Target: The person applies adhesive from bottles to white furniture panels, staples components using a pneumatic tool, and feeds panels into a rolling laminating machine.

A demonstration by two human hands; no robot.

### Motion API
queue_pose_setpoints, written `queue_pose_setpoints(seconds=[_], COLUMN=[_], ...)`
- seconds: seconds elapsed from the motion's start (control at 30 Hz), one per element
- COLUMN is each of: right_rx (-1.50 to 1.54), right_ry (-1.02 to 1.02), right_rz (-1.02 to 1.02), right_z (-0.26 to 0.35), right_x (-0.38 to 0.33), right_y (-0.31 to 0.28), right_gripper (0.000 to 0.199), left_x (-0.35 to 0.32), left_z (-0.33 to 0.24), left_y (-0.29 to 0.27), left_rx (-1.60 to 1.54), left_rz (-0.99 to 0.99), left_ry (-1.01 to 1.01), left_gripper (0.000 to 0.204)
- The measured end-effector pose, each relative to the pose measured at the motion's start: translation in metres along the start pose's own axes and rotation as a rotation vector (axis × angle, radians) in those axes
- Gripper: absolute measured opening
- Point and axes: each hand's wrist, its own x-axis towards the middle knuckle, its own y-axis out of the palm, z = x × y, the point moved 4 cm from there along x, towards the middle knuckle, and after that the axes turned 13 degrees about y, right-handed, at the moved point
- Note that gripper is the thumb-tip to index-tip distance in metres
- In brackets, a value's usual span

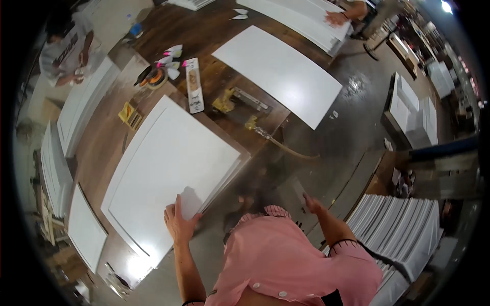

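My left hand (pixel 179 223) rests on the near edge of a white panel (pixel 163 158), fingers spread and nothing in its grasp. The panel lies on the brown worktable, on top of at least one more white sheet whose edge shows at the right. Held away from the table, my right hand (pixel 315 206) is closed around one end of a thin, flat greyish piece (pixel 297 190). That piece is blurred, so its kind is unclear.
An orange and black sander (pixel 154 77), a yellow tool (pixel 130 116), a narrow white tray (pixel 194 84) and small white bottles (pixel 173 57) lie beyond. Another white panel (pixel 278 74) sits farther right. Stacked panels (pixel 393 227) stand at my right. A person (pixel 69 51) works far left; another person's hand (pixel 337 19) shows far right.
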Motion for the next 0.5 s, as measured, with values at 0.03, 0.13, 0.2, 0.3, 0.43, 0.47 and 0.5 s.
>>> queue_pose_setpoints(seconds=[0.03, 0.13, 0.2, 0.3, 0.43, 0.47, 0.5], right_rx=[0.040, 0.292, 0.711, 0.787, 0.580, 0.632, 0.678], right_ry=[0.041, -0.015, -0.027, -0.213, -0.351, -0.312, -0.267], right_rz=[0.082, 0.168, 0.235, -0.046, -0.155, -0.032, 0.091], right_z=[0.023, 0.128, 0.209, 0.215, 0.230, 0.227, 0.227], right_x=[0.022, 0.076, 0.098, 0.120, 0.075, 0.052, 0.030], right_y=[-0.001, -0.016, -0.036, -0.030, -0.041, -0.042, -0.043], right_gripper=[0.053, 0.062, 0.064, 0.057, 0.032, 0.029, 0.027], left_x=[0.003, 0.002, 0.009, 0.022, 0.025, 0.030, 0.037], left_z=[-0.001, 0.003, -0.001, -0.008, -0.013, -0.016, -0.022], left_y=[0.001, 0.001, -0.002, 0.002, 0.007, 0.007, 0.008], left_rx=[-0.032, -0.087, -0.112, -0.199, -0.294, -0.304, -0.325], left_rz=[0.005, 0.046, 0.037, -0.005, -0.166, -0.207, -0.301], left_ry=[0.032, -0.037, -0.033, -0.011, -0.017, -0.003, -0.030], left_gripper=[0.090, 0.079, 0.068, 0.061, 0.046, 0.042, 0.025])
